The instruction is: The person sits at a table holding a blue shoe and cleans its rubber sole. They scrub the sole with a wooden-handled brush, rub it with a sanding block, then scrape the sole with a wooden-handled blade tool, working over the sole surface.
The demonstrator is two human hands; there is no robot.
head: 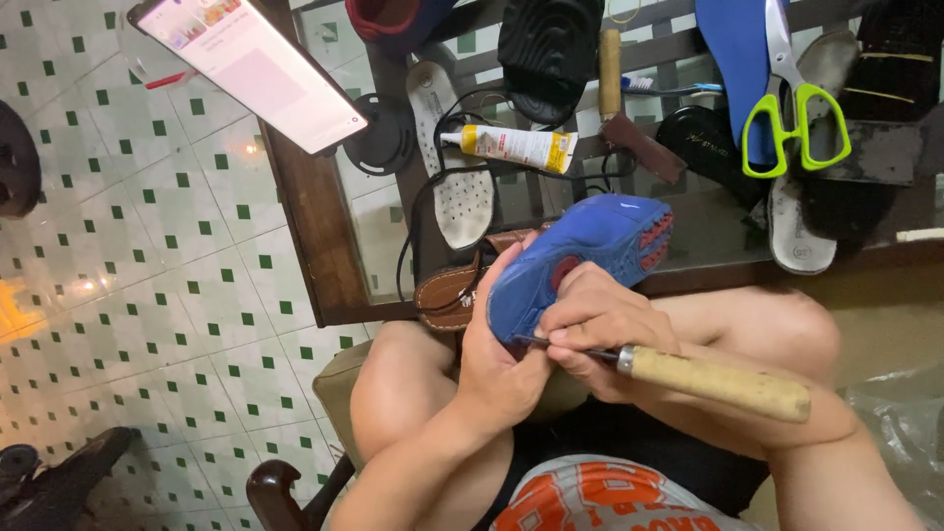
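A blue shoe (pixel 580 251) with a red-studded sole lies sole-up over my knees. My left hand (pixel 497 349) grips its heel end from below. My right hand (pixel 600 324) holds a wooden-handled awl (pixel 718 382), whose thin metal tip rests against the edge of the blue sole near my left thumb. A brown leather sandal (pixel 447 295) sits just behind the shoe, partly hidden by my left hand.
A glass-topped wooden table (pixel 315 226) ahead carries a white insole (pixel 462 197), a yellow-and-white glue tube (pixel 516 147), green-handled scissors (pixel 796 108), a blue insole (pixel 737 59), a black sandal (pixel 546 49) and a wood-handled hammer (pixel 615 88). A phone (pixel 251 64) stands at the upper left above the green-dotted tile floor.
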